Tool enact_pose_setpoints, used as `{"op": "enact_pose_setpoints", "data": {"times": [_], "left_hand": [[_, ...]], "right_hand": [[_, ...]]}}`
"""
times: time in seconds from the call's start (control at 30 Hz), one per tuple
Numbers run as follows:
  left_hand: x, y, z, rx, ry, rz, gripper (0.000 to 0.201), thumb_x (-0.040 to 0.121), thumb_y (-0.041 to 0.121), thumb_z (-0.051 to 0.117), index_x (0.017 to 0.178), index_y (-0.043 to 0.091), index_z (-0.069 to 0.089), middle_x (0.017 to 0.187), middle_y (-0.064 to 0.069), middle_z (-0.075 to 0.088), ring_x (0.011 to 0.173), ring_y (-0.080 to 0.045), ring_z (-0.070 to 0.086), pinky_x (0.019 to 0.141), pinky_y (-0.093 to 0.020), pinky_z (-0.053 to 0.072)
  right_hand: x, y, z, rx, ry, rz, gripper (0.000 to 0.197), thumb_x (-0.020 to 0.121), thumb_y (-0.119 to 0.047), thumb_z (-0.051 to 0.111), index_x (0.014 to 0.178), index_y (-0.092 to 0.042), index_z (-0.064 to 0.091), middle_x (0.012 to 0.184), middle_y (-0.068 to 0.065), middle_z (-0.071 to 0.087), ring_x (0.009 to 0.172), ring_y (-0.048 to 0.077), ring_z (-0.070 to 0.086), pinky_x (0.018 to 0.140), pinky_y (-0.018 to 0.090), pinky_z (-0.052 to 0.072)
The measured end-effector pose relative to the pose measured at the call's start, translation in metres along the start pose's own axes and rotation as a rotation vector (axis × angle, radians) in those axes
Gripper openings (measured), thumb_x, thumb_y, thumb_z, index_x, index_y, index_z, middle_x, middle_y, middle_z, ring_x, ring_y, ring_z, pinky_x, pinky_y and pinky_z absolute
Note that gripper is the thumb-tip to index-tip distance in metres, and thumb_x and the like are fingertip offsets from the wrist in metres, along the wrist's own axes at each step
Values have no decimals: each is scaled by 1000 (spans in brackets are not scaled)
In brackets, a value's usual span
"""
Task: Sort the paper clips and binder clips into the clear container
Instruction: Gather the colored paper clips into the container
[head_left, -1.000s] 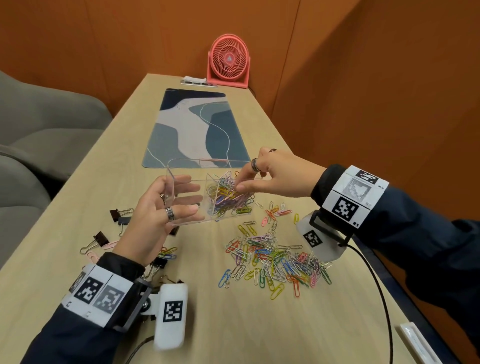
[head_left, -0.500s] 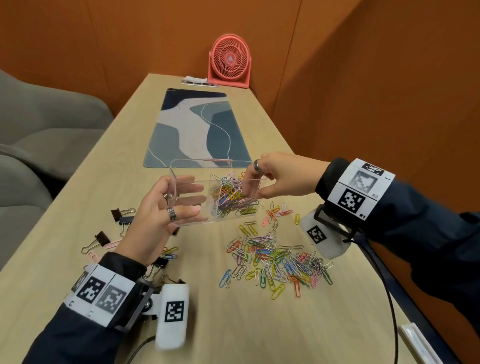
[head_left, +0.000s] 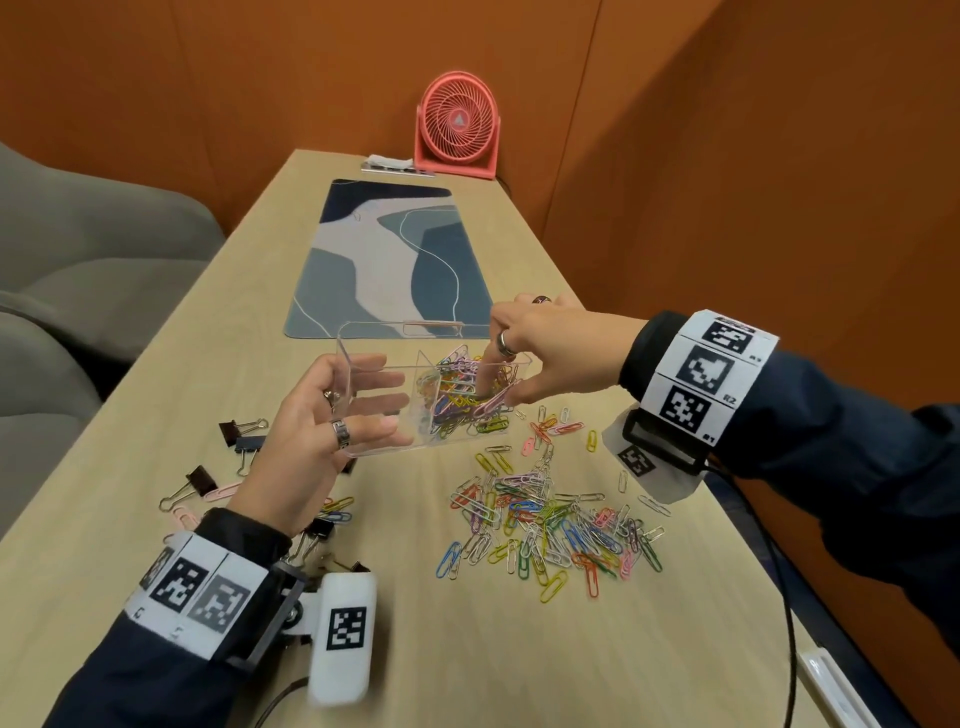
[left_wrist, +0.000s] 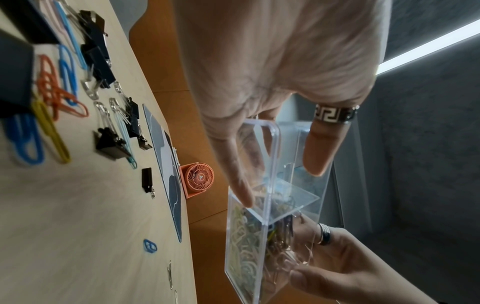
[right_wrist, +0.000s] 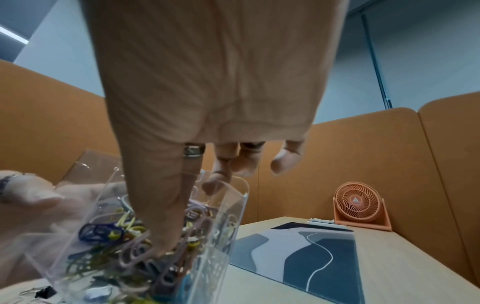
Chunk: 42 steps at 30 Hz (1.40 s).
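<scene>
My left hand (head_left: 317, 436) holds the left end of the clear container (head_left: 374, 323) above the table, thumb on the near wall (left_wrist: 275, 131) and fingers behind it. The left compartment looks empty. The right compartment holds a heap of coloured paper clips (head_left: 457, 400). My right hand (head_left: 545, 353) pinches the right end, its index finger down among those clips (right_wrist: 135, 253) and its thumb outside the wall (right_wrist: 233, 205). A loose pile of paper clips (head_left: 550, 514) lies on the table below. Several black binder clips (head_left: 244, 431) lie under my left hand (left_wrist: 285, 61).
A blue patterned desk mat (head_left: 384, 260) lies beyond the container and a pink fan (head_left: 457, 130) stands at the far end. A grey chair (head_left: 78, 260) is left of the table. Orange walls close in at the back and right.
My right hand has turned at the container's right end, and its index finger now reaches down into the clips. The left hand and the container have barely moved.
</scene>
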<state>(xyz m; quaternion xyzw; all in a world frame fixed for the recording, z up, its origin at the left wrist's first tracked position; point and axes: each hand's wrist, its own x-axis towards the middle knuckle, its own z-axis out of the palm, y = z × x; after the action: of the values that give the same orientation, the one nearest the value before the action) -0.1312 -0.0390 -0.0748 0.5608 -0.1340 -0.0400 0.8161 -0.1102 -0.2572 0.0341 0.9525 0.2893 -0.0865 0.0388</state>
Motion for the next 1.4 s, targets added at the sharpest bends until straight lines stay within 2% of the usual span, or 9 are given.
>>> {"op": "enact_pose_setpoints", "data": {"times": [0.13,0.33,0.43,0.67,0.93,1.03,1.17,1.27,1.4], "left_hand": [[-1,-1,2,30,-8,-18,75,47,13,74,113,-7,46,102,-5,69,101,-29,66,68,-36,57],[-1,-1,1,8,-12,-31,59,52,2,71,109,11,57,102,-6,69,104,-32,64,74,-41,58],[0,-1,2,-13,2,-23,55,55,-1,67,107,12,58,100,-5,69,103,-32,65,74,-41,59],[0,-1,2,-15,15,-22,48,61,0,60,108,11,57,100,-8,67,99,-32,65,72,-40,59],[0,-2,3,13,4,-29,50,61,0,63,109,13,57,101,-4,69,102,-30,65,76,-43,58],[0,-1,3,8,5,-28,50,60,0,63,109,12,57,101,-4,69,102,-30,65,76,-42,58],[-1,-1,4,15,0,-31,50,61,0,62,109,13,57,101,-4,69,102,-29,65,74,-40,59],[-1,-1,4,-4,-2,-31,49,61,-1,62,108,12,58,102,-5,69,101,-29,66,72,-40,59],[-1,0,3,4,0,-23,50,61,0,63,109,12,57,101,-5,69,102,-29,66,73,-40,59]], "right_hand": [[1,3,5,29,-18,7,20,84,-32,64,104,-32,66,93,-5,40,89,11,34,79,34,29],[-2,8,-8,175,70,22,42,76,-35,73,115,-31,55,86,-11,44,82,-9,41,70,18,30],[-1,3,-7,-45,56,42,48,76,-47,69,119,-34,54,87,-11,39,94,8,37,76,31,23],[5,-8,5,-134,-14,103,61,75,-54,66,128,-26,51,91,-7,32,94,11,24,78,34,20],[4,-4,4,-14,-15,158,49,79,-48,65,110,-12,60,92,-2,36,98,20,39,83,39,28],[3,-3,2,39,3,130,44,76,-48,68,111,-22,60,94,-6,44,99,15,41,81,38,27],[-1,0,-8,167,57,87,36,74,-38,74,104,-30,56,94,-11,54,76,-4,39,72,31,22],[-3,0,-11,112,30,63,20,75,-38,73,90,-34,60,95,-11,54,79,1,38,75,32,22],[1,-3,-3,33,-30,49,18,78,-44,68,93,-33,69,102,-8,57,94,11,36,78,34,22]]}}
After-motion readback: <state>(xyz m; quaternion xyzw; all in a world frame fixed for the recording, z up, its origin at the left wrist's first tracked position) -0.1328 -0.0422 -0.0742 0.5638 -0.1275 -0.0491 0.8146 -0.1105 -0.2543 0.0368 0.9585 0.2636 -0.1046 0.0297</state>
